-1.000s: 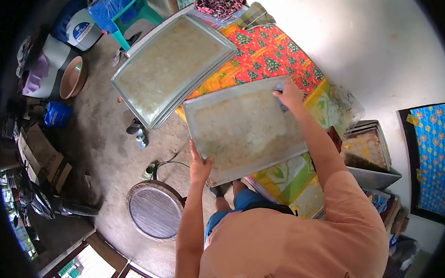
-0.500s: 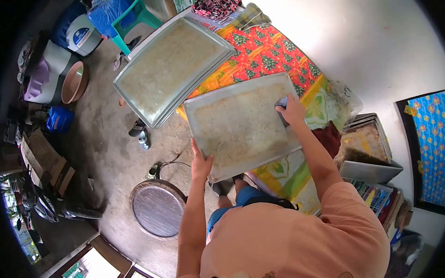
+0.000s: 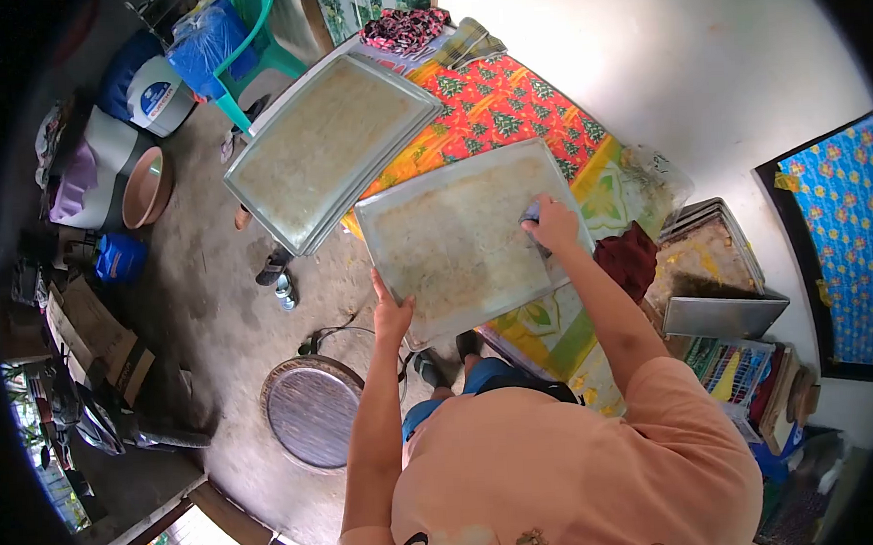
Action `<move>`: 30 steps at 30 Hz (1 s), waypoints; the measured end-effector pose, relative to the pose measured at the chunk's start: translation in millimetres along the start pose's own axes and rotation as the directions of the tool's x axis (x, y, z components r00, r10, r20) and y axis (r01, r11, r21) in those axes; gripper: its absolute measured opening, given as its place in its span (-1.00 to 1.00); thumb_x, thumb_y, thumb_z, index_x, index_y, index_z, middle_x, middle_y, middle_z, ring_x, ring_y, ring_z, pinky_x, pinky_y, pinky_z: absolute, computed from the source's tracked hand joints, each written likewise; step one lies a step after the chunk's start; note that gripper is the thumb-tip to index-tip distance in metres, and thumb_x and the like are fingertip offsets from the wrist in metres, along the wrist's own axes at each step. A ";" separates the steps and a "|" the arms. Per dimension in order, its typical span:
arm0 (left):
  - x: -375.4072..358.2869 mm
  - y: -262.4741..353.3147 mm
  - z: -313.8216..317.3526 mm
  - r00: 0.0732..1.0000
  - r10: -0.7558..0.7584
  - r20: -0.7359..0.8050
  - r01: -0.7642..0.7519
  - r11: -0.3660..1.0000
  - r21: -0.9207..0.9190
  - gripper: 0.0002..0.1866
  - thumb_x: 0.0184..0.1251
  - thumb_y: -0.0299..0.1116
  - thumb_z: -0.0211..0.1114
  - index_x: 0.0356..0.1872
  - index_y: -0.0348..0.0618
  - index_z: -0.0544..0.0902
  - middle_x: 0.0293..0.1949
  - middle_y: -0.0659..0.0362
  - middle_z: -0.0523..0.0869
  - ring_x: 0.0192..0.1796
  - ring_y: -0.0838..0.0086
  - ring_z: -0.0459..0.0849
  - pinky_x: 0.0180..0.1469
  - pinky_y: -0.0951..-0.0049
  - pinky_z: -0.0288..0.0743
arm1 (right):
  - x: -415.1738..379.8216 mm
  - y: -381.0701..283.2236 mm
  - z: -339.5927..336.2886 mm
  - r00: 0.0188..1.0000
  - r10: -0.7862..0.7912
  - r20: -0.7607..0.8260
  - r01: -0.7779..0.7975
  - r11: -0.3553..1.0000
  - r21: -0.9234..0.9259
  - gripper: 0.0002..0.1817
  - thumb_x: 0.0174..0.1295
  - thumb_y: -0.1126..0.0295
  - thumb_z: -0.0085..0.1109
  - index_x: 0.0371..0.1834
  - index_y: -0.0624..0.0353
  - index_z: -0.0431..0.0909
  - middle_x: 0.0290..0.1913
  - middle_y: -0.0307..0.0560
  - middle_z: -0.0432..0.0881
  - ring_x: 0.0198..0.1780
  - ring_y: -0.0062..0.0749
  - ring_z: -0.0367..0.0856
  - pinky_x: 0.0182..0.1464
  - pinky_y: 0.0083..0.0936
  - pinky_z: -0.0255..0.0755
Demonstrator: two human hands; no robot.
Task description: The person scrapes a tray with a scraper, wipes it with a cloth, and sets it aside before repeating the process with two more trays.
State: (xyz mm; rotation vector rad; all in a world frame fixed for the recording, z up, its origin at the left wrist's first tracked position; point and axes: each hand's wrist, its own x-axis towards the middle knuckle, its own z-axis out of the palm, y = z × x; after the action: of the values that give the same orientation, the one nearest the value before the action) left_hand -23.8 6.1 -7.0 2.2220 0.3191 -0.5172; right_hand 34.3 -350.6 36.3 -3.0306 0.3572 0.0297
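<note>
A large flat metal tray with brownish stains lies over the table's near edge. My left hand grips its lower left edge, thumb on the surface and a finger along the side. On the right part of the tray, my right hand is closed on a small dark scraper, pressed to the surface. To the upper left, a stack of similar trays rests on the table. A dark red cloth lies right of the held tray.
Christmas-tree cloth covers the table. More trays stand at the right above a crate. A round wooden stool is on the floor; a green chair and a basin are farther left.
My right hand has moved left and slightly down across the tray with the scraper. My left hand still holds the tray's edge. The camera view has shifted slightly.
</note>
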 end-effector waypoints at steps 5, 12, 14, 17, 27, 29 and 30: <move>7.6 -14.0 8.2 0.999 0.050 -0.021 -0.049 0.998 0.038 0.16 0.19 -0.24 0.34 0.49 0.14 -0.50 -0.16 -0.34 0.67 -0.07 -0.18 0.67 0.01 0.03 0.52 | -25.4 -26.1 -3.6 0.979 -0.090 0.183 0.085 0.996 0.035 -0.38 -0.04 -0.01 0.42 -0.01 0.12 0.42 -0.10 0.04 0.65 -0.10 -0.02 0.66 -0.14 -0.07 0.50; 7.6 -18.0 9.8 0.996 0.077 -0.040 -0.075 0.995 0.060 0.17 0.18 -0.21 0.35 0.49 0.14 -0.49 -0.16 -0.35 0.67 -0.07 -0.19 0.67 0.02 0.02 0.52 | -6.6 59.2 -12.5 0.933 0.359 0.032 -0.360 0.926 0.117 -0.26 -0.05 -0.01 0.45 0.09 0.18 0.33 0.00 0.11 0.60 0.03 0.02 0.60 -0.03 -0.06 0.49; 10.1 -16.6 8.9 0.997 0.074 -0.032 -0.072 0.995 0.063 0.17 0.17 -0.21 0.35 0.49 0.14 -0.49 -0.16 -0.36 0.66 -0.07 -0.19 0.67 0.02 0.02 0.52 | -8.1 74.4 -21.7 0.922 0.388 0.010 -0.388 0.921 0.039 -0.24 -0.08 0.01 0.48 0.09 0.18 0.32 0.00 0.12 0.60 0.04 0.03 0.60 -0.01 -0.06 0.48; 13.6 -22.7 10.9 0.994 0.105 -0.040 -0.102 0.993 0.057 0.18 0.16 -0.21 0.35 0.49 0.14 -0.48 -0.16 -0.36 0.66 -0.06 -0.18 0.67 0.02 0.02 0.52 | -22.1 50.1 -8.6 0.937 0.332 0.108 -0.345 0.929 0.134 -0.25 -0.09 0.06 0.51 0.09 0.18 0.32 0.00 0.12 0.60 0.04 0.05 0.59 -0.01 -0.06 0.49; 5.1 -2.6 1.9 1.000 0.029 -0.011 -0.029 1.000 0.009 0.17 0.11 -0.32 0.38 0.51 0.09 -0.40 0.11 -0.35 0.54 0.12 -0.18 0.59 0.17 0.06 0.46 | -33.9 33.6 -1.9 0.957 0.280 0.072 -0.287 0.949 0.132 -0.32 -0.07 0.02 0.48 -0.01 0.14 0.34 -0.06 0.15 0.60 -0.02 0.07 0.61 -0.08 -0.04 0.49; 6.0 -6.0 2.7 1.000 0.017 0.010 -0.017 1.000 -0.012 0.17 0.11 -0.31 0.39 0.51 0.10 -0.40 0.12 -0.36 0.54 0.12 -0.18 0.59 0.16 0.06 0.46 | -41.2 14.1 0.7 0.953 0.290 0.089 -0.300 0.945 0.131 -0.32 -0.07 0.04 0.47 0.02 0.14 0.34 -0.05 0.11 0.60 -0.01 0.06 0.60 -0.06 -0.04 0.50; 7.5 -9.9 5.1 0.999 0.053 -0.012 -0.053 0.999 0.005 0.16 0.13 -0.28 0.37 0.51 0.11 -0.42 0.03 -0.35 0.58 0.05 -0.19 0.61 0.10 0.04 0.48 | -42.5 5.5 1.4 0.951 0.295 0.096 -0.306 0.943 0.134 -0.31 -0.06 0.05 0.47 0.04 0.14 0.34 -0.04 0.10 0.59 0.00 0.06 0.60 -0.05 -0.04 0.50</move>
State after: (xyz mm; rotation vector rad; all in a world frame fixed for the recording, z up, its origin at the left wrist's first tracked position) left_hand -22.3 8.9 -20.1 2.2330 0.2644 -0.4766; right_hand -8.3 -346.0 35.6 -2.7921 0.7754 0.1306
